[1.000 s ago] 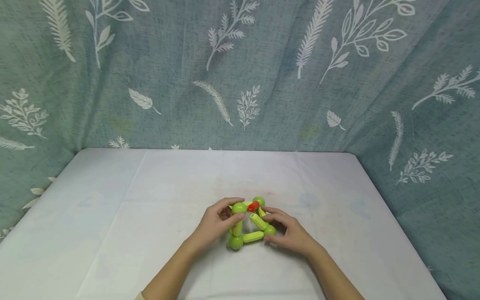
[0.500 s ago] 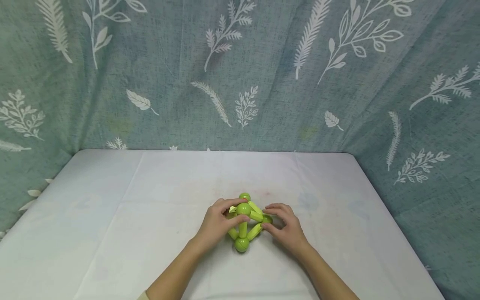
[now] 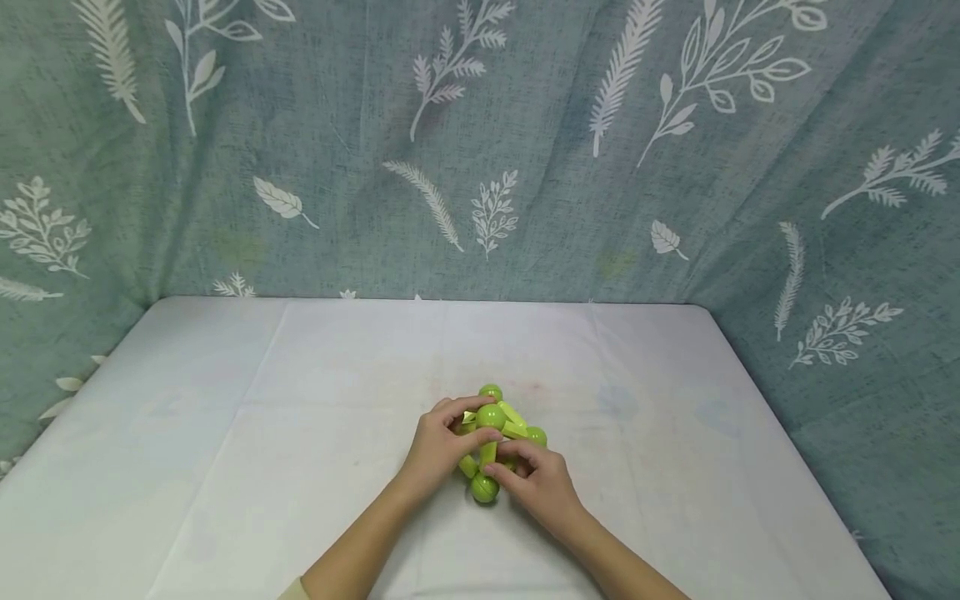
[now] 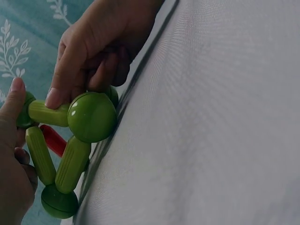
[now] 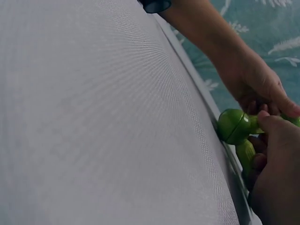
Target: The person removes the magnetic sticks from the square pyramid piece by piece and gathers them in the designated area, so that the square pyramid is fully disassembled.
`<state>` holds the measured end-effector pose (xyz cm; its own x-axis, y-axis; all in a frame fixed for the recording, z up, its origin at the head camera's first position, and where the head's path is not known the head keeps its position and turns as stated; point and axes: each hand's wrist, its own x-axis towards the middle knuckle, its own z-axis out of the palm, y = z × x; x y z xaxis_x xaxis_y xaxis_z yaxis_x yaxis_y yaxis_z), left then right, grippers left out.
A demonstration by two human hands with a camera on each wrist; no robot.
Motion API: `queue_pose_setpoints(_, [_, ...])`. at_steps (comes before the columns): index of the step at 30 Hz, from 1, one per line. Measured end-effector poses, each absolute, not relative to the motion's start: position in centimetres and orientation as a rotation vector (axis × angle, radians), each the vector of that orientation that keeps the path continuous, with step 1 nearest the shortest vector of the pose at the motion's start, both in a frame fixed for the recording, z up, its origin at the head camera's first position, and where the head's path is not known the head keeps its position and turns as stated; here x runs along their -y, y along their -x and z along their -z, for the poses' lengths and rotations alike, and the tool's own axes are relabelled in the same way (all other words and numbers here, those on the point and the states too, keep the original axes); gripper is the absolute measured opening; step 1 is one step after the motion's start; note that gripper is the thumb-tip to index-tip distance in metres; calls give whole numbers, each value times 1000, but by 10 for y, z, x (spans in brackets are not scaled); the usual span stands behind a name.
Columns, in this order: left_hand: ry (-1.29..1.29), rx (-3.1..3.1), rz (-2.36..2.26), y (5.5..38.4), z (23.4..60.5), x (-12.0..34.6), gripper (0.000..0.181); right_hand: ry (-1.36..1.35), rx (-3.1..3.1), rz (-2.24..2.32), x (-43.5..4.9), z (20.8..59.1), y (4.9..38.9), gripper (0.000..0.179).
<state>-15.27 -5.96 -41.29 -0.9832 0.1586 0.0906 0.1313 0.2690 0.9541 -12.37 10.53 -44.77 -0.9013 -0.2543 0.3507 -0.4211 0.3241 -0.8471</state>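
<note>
A toy frame of green balls and lighter green rods stands near the middle of the table. My left hand (image 3: pixel 442 437) holds its raised ball (image 3: pixel 491 417) between thumb and forefinger. At the near side, my right hand (image 3: pixel 542 487) pinches the rod (image 4: pixel 47 112) that runs from that raised ball to the low front ball (image 3: pixel 484 487). Other balls show at the back (image 3: pixel 491 392) and at the right (image 3: pixel 536 436). A red rod (image 4: pixel 54 140) sits among the green ones in the left wrist view; in the head view it is hidden.
The frame rests on a table (image 3: pixel 315 467) under a white cloth. Behind and beside it hangs a blue-green curtain (image 3: pixel 337 150) with white leaf prints. A dark band (image 5: pixel 155 4) shows on the left wrist in the right wrist view.
The frame has been turned, so the red rod dropped out of the head view. My right hand left the right-hand ball and moved left to the front rod. My left hand kept its hold.
</note>
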Motion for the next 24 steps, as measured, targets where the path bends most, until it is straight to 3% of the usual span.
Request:
queue_pose_setpoints(6, [-304, -2432, -1935, 157, 422, 61, 42, -350, 2532, -1990, -106, 458, 129, 20])
queue_pose_setpoints(17, [-425, -2258, -2093, 165, 439, 68, 44, -453, 2427, -1996, -106, 466, 129, 20])
queue_pose_setpoints(24, [-215, -2376, -2272, 172, 424, 83, 39, -382, 2422, -2045, -105, 468, 128, 24])
